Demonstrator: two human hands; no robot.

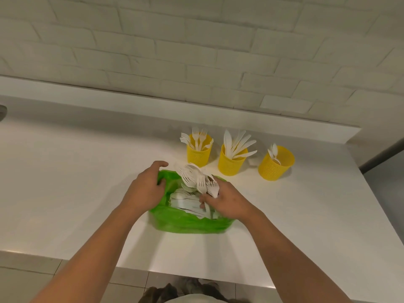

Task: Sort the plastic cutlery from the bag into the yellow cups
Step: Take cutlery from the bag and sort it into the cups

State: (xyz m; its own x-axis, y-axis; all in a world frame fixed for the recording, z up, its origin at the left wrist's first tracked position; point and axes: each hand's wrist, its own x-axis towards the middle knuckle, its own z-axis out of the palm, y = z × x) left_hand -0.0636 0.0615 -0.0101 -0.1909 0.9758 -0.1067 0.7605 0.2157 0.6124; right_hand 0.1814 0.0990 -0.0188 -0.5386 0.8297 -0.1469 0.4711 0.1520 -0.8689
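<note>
A green plastic bag lies open on the white counter, full of white plastic cutlery. My left hand grips the bag's left rim and holds it open. My right hand is at the bag's right side, closed on a bunch of white forks that fan up and to the left. Behind the bag stand three yellow perforated cups: the left cup holds forks, the middle cup holds knives, the right cup holds a few spoons.
The white counter runs to a raised ledge and a white brick wall at the back. Its front edge is near my body, its right edge just past the right cup. A grey object peeks in at far left.
</note>
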